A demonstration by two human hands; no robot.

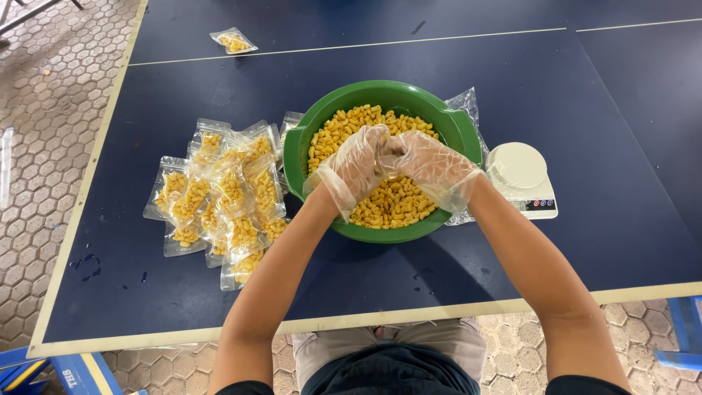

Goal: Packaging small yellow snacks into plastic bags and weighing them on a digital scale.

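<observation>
Hovering over the green plastic bowl (pixel 380 95), the left hand (pixel 356 164) and right hand (pixel 431 164) meet at the fingertips, both in loose clear disposable gloves. Between them they seem to pinch a small clear pouch (pixel 387 157), though it is mostly hidden by the gloved fingers, so I cannot tell how firmly each hand closes on it or whether it holds anything yet. The bowl sits at the middle of the dark blue table (pixel 556 80) and is well filled with yellow short-cut macaroni (pixel 395 201). Judging by looks, the dry pasta pieces are light, hard and free-running, apt to scatter if scooped carelessly, while the thin film pouch is limp and slippery against the gloves; it would be best taken by its open rim, one edge per hand. To the left of the bowl, touching its side, lies a heap of filled pouches (pixel 219 194), overlapping so much that an exact count is unsure, roughly a dozen. One more filled pouch (pixel 233 41) lies apart at the far left of the table. A few empty clear pouches (pixel 468 102) poke out from under the bowl's right rim; their number cannot be told. Just right of the bowl stands one small white kitchen scale (pixel 521 179) with nothing on its round platform.
</observation>
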